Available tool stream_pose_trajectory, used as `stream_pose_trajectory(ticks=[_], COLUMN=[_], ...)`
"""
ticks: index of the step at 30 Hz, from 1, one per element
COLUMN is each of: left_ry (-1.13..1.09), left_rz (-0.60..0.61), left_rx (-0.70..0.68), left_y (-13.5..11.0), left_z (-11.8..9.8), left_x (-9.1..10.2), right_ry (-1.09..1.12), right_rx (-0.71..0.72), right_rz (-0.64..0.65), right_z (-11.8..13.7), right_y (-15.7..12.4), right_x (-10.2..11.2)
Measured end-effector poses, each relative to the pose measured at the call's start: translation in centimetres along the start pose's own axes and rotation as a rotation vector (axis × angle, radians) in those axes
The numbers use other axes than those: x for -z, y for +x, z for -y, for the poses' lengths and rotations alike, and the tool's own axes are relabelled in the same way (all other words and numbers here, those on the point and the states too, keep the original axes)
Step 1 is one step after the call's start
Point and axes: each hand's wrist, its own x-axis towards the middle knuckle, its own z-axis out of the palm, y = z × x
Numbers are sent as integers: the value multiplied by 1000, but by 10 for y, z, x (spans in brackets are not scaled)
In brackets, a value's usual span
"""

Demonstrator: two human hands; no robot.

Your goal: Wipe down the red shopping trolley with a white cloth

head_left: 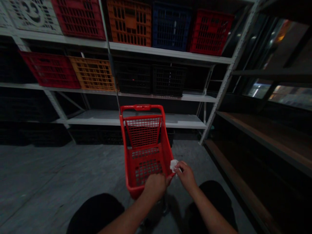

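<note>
A red plastic shopping cart stands in front of me, its handle at the far end toward the shelves. My left hand is closed over the near rim of the basket, close to its right corner. Just to the right, my right hand pinches a crumpled white tissue against the outside of that corner. Part of the tissue is hidden by the fingers. The basket holds nothing that I can see.
A white metal rack spans the back, with red, orange, blue, white and black crates, such as an orange crate. Brown shelving runs along the right. Grey concrete floor lies around the cart; my dark-clad knees flank it.
</note>
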Motion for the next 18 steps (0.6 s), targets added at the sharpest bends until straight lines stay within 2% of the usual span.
stream_pose_trajectory(ticks=[6, 8, 10, 15, 18], left_ry=[32, 33, 34, 19, 5], left_rz=[18, 23, 29, 37, 36], left_rx=[-4, -11, -1, 28, 12], left_y=[-11, -12, -11, -12, -16], left_z=[5, 6, 8, 13, 14], left_x=[1, 2, 3, 2, 2], right_ry=[-112, -121, -122, -121, -141], right_rx=[56, 46, 32, 12, 30], right_rz=[-62, -68, -41, 137, 159], right_z=[-3, -3, -1, 7, 9], right_y=[56, 67, 63, 18, 18], right_x=[-18, -23, -22, -7, -8])
